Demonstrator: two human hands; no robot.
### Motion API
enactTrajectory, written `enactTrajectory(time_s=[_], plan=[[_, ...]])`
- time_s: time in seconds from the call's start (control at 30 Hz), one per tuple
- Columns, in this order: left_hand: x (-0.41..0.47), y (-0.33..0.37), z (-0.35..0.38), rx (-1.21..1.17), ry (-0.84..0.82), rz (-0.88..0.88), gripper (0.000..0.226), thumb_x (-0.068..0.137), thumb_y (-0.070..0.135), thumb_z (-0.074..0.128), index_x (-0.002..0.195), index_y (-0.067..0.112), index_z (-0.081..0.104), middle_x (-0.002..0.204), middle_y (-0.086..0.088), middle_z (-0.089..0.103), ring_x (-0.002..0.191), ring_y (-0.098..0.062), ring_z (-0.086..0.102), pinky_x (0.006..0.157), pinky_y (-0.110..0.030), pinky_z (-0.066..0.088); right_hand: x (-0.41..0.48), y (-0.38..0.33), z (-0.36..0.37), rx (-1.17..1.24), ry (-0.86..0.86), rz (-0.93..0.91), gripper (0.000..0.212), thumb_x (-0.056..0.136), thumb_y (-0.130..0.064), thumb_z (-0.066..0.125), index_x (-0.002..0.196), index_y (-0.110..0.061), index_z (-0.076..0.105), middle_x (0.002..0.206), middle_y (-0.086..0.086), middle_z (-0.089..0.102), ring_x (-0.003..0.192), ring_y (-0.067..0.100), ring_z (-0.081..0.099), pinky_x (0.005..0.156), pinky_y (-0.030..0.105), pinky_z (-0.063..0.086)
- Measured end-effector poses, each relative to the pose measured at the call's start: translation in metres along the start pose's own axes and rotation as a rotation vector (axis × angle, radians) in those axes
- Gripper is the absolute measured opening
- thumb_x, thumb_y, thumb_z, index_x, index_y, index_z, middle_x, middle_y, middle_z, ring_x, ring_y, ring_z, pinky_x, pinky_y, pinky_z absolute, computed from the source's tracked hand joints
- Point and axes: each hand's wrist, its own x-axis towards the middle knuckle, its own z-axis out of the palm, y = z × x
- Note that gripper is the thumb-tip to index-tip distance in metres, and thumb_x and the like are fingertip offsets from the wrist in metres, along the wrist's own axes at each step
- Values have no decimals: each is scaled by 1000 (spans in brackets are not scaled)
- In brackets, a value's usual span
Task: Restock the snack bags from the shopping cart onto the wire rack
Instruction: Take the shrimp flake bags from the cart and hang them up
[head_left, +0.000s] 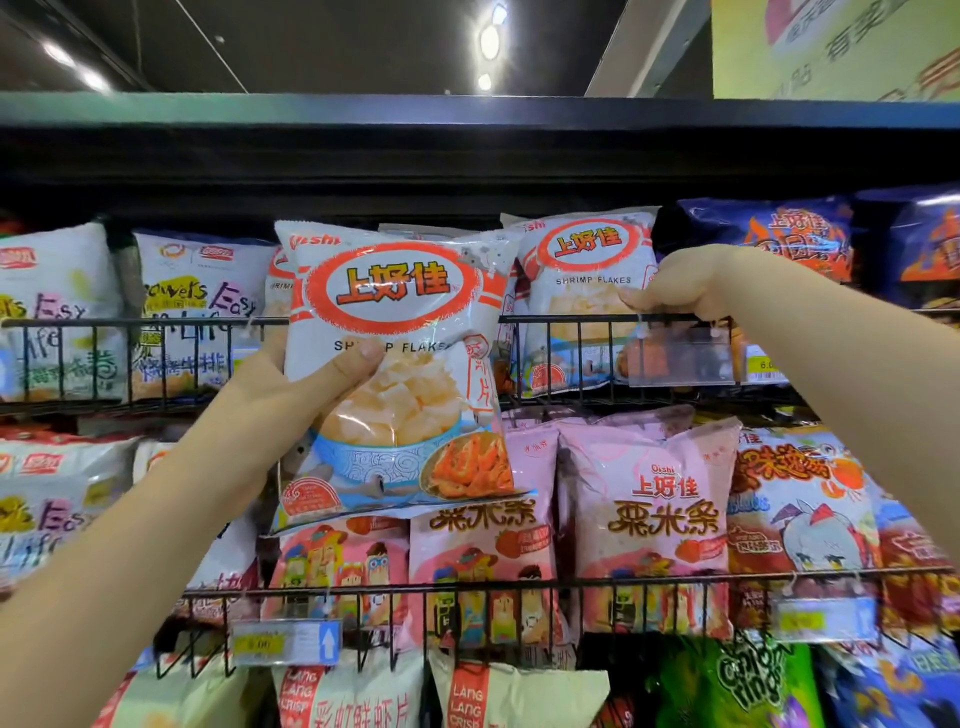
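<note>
My left hand (291, 382) grips a white and red shrimp flakes bag (395, 322), thumb across its front, and holds it upright in front of the upper basket of the wire rack (156, 322). A second shrimp flakes bag (582, 270) stands in that upper basket to the right. My right hand (675, 286) curls its fingers over the top front wire of the basket beside that bag. The shopping cart is out of view.
White bags (197, 306) fill the upper basket at left, dark blue bags (779, 239) at right. Pink bags (654, 514) stand in the lower basket, with price tags (285, 644) clipped to its front. A dark shelf top (467, 111) runs overhead.
</note>
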Motion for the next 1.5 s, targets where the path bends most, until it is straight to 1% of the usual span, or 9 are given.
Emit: enactTrajectory(time_s=[0.17, 0.37, 0.63, 0.7, 0.8, 0.9, 1.07, 1.27, 1.5], plan=[[1, -4, 1, -8, 14, 3, 86, 49, 80, 77, 115, 25, 69, 92, -17, 77, 49, -17, 52, 35, -25, 34, 1, -1, 0, -115, -95, 60, 17, 102, -13, 60, 102, 3, 61, 88, 21, 67, 61, 30, 68, 59, 38, 58], [-3, -6, 0, -13, -13, 2, 78, 54, 79, 78, 117, 34, 68, 97, -13, 78, 61, -24, 62, 47, -37, 45, 2, -5, 9, -204, -51, 82, 15, 97, 3, 57, 108, 8, 67, 89, 27, 72, 80, 40, 73, 82, 50, 60], [-3, -5, 8, 6, -20, 23, 71, 67, 72, 82, 121, 28, 67, 83, 0, 77, 50, -9, 61, 43, -23, 48, -11, -8, 15, -520, 301, -73, 33, 106, -22, 52, 126, 3, 60, 79, 10, 46, 90, 29, 48, 79, 35, 40], [-1, -5, 12, 0, -30, 6, 76, 60, 75, 85, 120, 32, 68, 97, -3, 79, 80, -25, 77, 75, -46, 65, -7, -2, 16, -429, 341, -79, 42, 101, -32, 62, 122, 4, 60, 86, 12, 51, 93, 32, 55, 77, 34, 40], [-2, 2, 18, -2, -25, 22, 78, 50, 83, 82, 112, 37, 68, 112, -14, 76, 109, -48, 67, 97, -71, 50, -14, 3, 18, -260, 381, -85, 48, 92, -40, 74, 111, 2, 60, 85, 10, 56, 85, 29, 60, 63, 30, 42], [3, 12, 26, 15, -20, 41, 63, 65, 75, 81, 112, 35, 67, 102, 4, 80, 95, -26, 76, 93, -54, 59, -27, 7, 18, -163, 404, -118, 41, 92, -35, 74, 107, 1, 61, 87, 9, 63, 72, 22, 57, 52, 27, 35], [21, 30, 33, 6, 0, 67, 57, 69, 63, 79, 115, 32, 67, 98, 7, 80, 94, -22, 77, 77, -40, 63, -69, -6, 12, -177, 552, -371, 45, 98, -32, 65, 136, -11, 54, 132, 11, 60, 118, 30, 59, 93, 42, 51], [56, 67, 34, 3, -21, 261, 59, 77, 65, 75, 117, 23, 63, 91, -20, 67, 49, -22, 50, 37, -24, 40, -122, -68, 4, 201, 46, -565, 70, 82, -88, 45, 119, -30, 57, 120, -6, 69, 109, 11, 68, 98, 41, 55], [98, 98, 38, 43, 122, 348, 69, 79, 66, 75, 126, 25, 43, 110, 9, 66, 78, 0, 67, 50, -21, 52, -91, -93, 27, 488, 150, -641, 52, 81, -61, 76, 120, -30, 61, 110, -14, 73, 97, -1, 71, 85, 25, 59]])
